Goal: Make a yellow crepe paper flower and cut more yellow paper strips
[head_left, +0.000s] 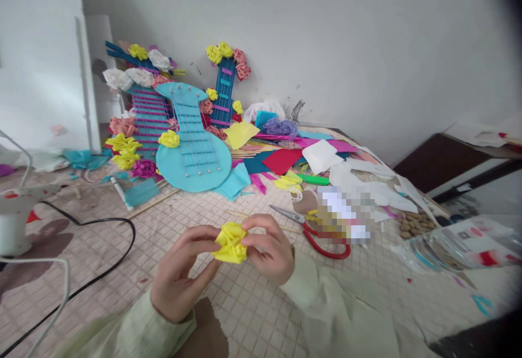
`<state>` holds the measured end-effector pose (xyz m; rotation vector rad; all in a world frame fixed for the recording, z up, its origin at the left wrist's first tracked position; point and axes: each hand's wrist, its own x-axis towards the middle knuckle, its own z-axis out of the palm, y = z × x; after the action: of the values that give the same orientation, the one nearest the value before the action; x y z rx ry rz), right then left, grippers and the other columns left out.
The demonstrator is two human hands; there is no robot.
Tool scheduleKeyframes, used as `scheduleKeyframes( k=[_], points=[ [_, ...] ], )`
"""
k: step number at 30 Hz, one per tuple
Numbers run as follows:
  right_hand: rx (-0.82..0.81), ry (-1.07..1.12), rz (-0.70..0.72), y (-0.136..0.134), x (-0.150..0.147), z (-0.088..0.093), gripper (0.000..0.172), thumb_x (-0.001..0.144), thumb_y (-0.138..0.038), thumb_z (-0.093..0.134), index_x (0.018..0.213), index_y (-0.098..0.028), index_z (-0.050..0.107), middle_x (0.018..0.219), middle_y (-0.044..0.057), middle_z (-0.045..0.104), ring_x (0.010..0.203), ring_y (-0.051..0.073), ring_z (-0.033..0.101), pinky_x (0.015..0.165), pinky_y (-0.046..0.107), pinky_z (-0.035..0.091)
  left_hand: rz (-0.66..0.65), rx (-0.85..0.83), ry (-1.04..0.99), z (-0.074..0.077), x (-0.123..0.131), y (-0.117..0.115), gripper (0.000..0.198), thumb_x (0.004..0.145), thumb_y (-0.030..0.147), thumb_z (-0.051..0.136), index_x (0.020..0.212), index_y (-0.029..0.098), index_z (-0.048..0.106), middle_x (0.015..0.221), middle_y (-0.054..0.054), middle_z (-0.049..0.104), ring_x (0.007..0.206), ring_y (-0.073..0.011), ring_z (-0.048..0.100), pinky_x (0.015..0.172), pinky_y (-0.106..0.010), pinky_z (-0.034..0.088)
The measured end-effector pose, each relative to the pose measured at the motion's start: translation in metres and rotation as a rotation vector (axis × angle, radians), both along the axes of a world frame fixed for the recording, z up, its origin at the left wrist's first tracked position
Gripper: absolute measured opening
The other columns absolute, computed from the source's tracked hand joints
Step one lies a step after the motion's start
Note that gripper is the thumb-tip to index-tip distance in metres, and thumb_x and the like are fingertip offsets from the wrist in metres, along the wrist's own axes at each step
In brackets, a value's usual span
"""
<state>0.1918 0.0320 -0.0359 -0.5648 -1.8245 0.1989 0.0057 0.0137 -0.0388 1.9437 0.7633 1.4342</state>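
Note:
A yellow paper flower is pinched between both of my hands, low in the middle of the head view. My left hand grips its left side with curled fingers. My right hand closes on its right side. Both sleeves are pale green. Behind the hands stand blue guitar-shaped crafts: a light blue one lying in front, and taller ones decorated with yellow, white and pink paper flowers.
Red-handled scissors lie right of my hands. Coloured paper sheets and white scraps cover the patterned mat. A black cable curves at left beside a white glue gun. A plastic bag lies at right.

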Motion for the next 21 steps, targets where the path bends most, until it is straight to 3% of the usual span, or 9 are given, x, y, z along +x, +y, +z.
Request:
scheduleKeyframes(
  k=[6,10,16,21],
  points=[
    [0.054,-0.013,-0.072,-0.002,0.002,0.000,0.027,0.077,-0.003,0.052,0.091,-0.026,0.052,0.097,0.005,0.055,0.090,0.019,0.056,0.073,0.036,0.052,0.022,-0.041,-0.022,0.001,0.002,-0.002,0.040,0.076,0.000,0.056,0.107,0.026,0.056,0.108,-0.005,0.051,0.104,-0.0183,0.050,0.088,-0.033,0.048],
    [0.026,-0.058,-0.088,-0.003,-0.001,0.000,0.027,0.077,-0.007,0.056,0.095,-0.026,0.052,0.091,0.004,0.054,0.082,0.018,0.055,0.068,0.033,0.051,-0.033,-0.126,-0.084,0.003,0.006,-0.003,0.038,0.079,0.007,0.055,0.111,0.028,0.055,0.108,-0.005,0.054,0.105,-0.0188,0.051,0.087,-0.032,0.049],
    [0.026,-0.162,-0.092,-0.006,-0.003,0.000,0.029,0.078,-0.015,0.060,0.105,-0.022,0.053,0.091,0.007,0.055,0.083,0.020,0.053,0.071,0.036,0.048,0.050,-0.467,-0.260,0.006,0.012,-0.005,0.025,0.086,0.025,0.052,0.109,0.033,0.060,0.106,-0.001,0.064,0.097,-0.0168,0.060,0.082,-0.026,0.051],
    [-0.183,-0.108,-0.059,-0.008,-0.006,0.005,0.024,0.078,-0.020,0.060,0.102,-0.021,0.057,0.090,0.006,0.056,0.084,0.020,0.053,0.073,0.036,0.047,-0.021,-0.508,-0.273,0.008,0.012,-0.002,0.031,0.083,0.030,0.055,0.113,0.028,0.059,0.119,-0.005,0.060,0.106,-0.0208,0.057,0.086,-0.028,0.049]
  ],
)
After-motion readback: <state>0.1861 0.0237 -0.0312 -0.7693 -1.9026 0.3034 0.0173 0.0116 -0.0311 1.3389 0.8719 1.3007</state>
